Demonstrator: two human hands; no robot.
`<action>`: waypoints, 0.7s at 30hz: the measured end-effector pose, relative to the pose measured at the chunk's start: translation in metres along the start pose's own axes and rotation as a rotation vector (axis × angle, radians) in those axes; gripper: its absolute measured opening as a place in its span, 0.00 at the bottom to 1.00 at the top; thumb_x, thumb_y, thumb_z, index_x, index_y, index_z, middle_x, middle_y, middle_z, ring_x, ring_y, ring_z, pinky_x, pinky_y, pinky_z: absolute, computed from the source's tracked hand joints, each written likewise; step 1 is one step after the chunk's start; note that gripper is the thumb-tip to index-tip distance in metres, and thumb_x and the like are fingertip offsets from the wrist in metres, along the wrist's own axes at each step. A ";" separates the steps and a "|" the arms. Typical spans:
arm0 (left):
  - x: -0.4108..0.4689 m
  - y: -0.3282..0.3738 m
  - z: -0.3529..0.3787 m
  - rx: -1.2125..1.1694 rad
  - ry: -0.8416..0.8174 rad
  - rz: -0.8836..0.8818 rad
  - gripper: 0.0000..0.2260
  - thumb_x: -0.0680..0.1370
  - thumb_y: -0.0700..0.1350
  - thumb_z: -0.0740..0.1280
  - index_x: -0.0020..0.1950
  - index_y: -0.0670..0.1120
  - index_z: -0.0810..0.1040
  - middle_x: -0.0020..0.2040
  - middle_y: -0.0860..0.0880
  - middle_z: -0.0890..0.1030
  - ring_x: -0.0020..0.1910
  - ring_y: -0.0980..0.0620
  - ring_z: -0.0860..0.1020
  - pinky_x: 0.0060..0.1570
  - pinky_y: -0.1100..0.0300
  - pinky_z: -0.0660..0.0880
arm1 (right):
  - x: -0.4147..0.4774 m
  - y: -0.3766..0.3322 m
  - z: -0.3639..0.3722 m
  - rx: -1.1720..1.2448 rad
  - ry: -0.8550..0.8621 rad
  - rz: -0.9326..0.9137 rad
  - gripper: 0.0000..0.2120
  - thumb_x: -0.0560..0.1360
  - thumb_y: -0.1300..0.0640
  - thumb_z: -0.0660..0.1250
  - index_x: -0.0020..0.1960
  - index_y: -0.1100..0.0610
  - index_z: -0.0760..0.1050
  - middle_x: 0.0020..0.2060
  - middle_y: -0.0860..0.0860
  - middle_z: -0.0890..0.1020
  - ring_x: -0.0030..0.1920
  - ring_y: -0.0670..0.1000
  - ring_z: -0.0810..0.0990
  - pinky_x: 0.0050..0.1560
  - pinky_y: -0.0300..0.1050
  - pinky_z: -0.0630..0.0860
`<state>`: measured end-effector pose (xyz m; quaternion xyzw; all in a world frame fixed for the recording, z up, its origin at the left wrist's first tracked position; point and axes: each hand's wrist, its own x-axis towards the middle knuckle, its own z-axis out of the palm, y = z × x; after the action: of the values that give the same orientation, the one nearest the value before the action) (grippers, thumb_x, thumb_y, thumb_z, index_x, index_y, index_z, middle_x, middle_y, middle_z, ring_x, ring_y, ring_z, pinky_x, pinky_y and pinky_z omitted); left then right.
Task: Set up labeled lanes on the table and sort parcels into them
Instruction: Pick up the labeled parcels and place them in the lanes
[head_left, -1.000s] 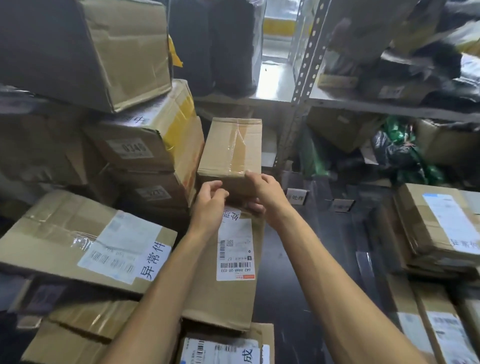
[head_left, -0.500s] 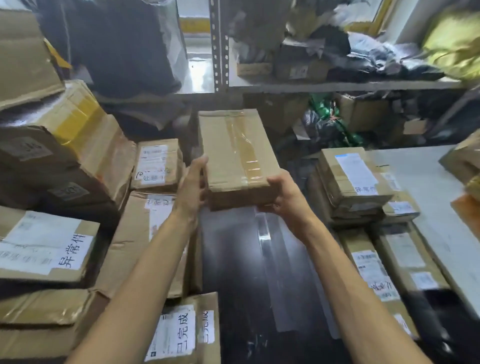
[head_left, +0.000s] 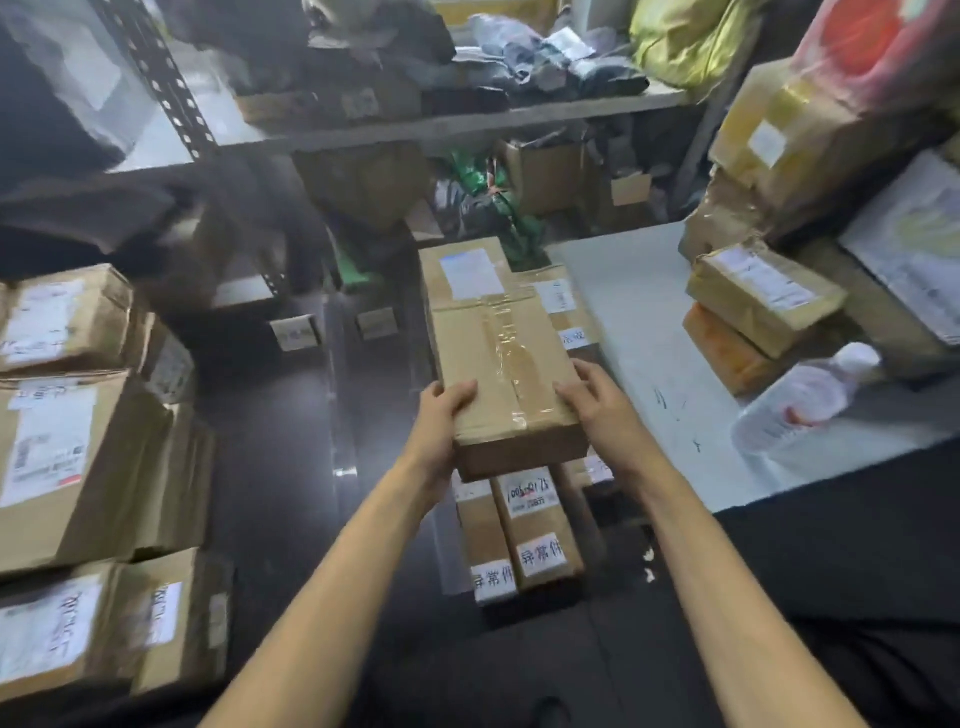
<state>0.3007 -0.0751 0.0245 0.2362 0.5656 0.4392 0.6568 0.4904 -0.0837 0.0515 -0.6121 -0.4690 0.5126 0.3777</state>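
Swung right from the left-hand boxes (head_left: 67, 457), your taped cardboard box (head_left: 498, 364) hangs over 2 labelled parcels (head_left: 537, 540), left hand (head_left: 441, 421) and right hand (head_left: 597, 410) gripping its near corners.

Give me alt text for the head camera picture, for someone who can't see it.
A left hand and a right hand grip the near end of a taped cardboard box over a row of labeled parcels on a dark table. More boxes are stacked at the left, a water bottle is at the right, and a cluttered shelf stands behind.
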 end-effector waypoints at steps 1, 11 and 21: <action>0.003 -0.010 0.007 0.007 0.013 -0.014 0.19 0.80 0.48 0.67 0.69 0.42 0.70 0.63 0.42 0.80 0.57 0.46 0.81 0.48 0.54 0.78 | 0.000 0.007 -0.006 -0.014 -0.011 0.023 0.17 0.84 0.54 0.62 0.72 0.52 0.70 0.59 0.47 0.80 0.53 0.40 0.79 0.45 0.32 0.74; 0.039 -0.041 0.006 0.373 0.174 -0.087 0.14 0.82 0.38 0.60 0.67 0.41 0.69 0.60 0.41 0.81 0.54 0.47 0.81 0.48 0.54 0.79 | 0.039 0.059 0.004 -0.198 -0.162 0.194 0.22 0.83 0.60 0.61 0.77 0.55 0.64 0.64 0.48 0.75 0.62 0.49 0.74 0.58 0.42 0.73; 0.055 -0.047 0.015 0.837 0.124 0.023 0.33 0.78 0.34 0.56 0.83 0.47 0.52 0.81 0.43 0.54 0.80 0.42 0.54 0.80 0.45 0.53 | 0.067 0.067 0.022 -0.258 -0.202 0.197 0.28 0.79 0.52 0.67 0.78 0.56 0.66 0.72 0.49 0.74 0.72 0.50 0.73 0.74 0.53 0.69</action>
<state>0.3278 -0.0498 -0.0394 0.4620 0.7309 0.1923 0.4640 0.4839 -0.0379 -0.0343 -0.6439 -0.5041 0.5416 0.1949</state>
